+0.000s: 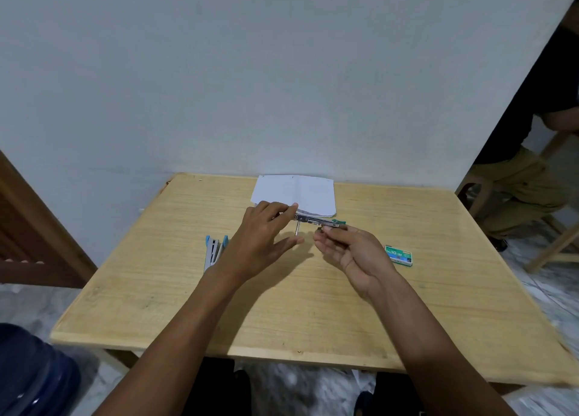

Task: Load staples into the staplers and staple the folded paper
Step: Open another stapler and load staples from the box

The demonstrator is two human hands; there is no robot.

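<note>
Where the near edge of the pale wooden table [219, 321] meets my lap, both of my bare forearms reach forward over it. My right hand [351, 249] lies palm up with the fingers curled, and its thumb and fingertips pinch the right end of the small silver metal stapler with the green plastic tip [313, 220]. My left hand [266, 230] is turned back up and stays fairly open. Its fingers stretch toward the stapler's left end and touch it there, while the thumb juts out loose below, apart from the metal. I cannot tell whether those fingers do more than rest on it.

The stapler hangs in the air between the two hands, above the table's middle and just in front of the paper. Its long axis runs left to right, dipping a little toward the right, and the green tip points right. A thin metal strip hangs straight down from it near my left fingers.

On the table by my left wrist lies a second stapler, grey with light blue ends [214, 252], its arms spread open. To the right of my right hand sits a small green cardboard box of staples [398, 255], well apart from the blue one.

Farther off, at the table's back edge, rests the folded white paper [294, 194], against the pale blue-grey wall [282, 70].
</note>
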